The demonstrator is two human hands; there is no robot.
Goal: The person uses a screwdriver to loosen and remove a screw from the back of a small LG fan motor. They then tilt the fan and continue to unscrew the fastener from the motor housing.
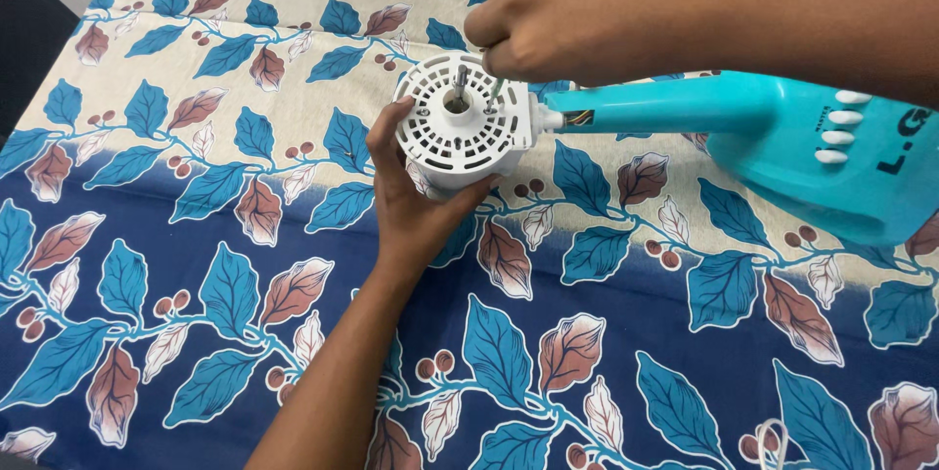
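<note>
A cloth printed with blue and brown leaves on cream and navy bands [196,265] covers the whole work surface; a strip of dark floor and pale wall shows at the far left corner. On it lies a turquoise fan body [782,142] with a row of white push buttons, its neck running toward the hands. The left hand [416,201] cups the round white vented motor housing [462,128] from below, thumb up its near side, fingers wrapped under and steadying it. Directly above, the right hand [587,15] has its fingertips pressed together, pinching a thin green-tipped tool or screw [497,90] at the housing's face, just beside the bare metal shaft [459,82]. What it pinches is too small to name. A small screw could slip from that pinch and vanish into the busy leaf pattern, and the housing could twist on the soft cloth if the cupping grip loosens.
</note>
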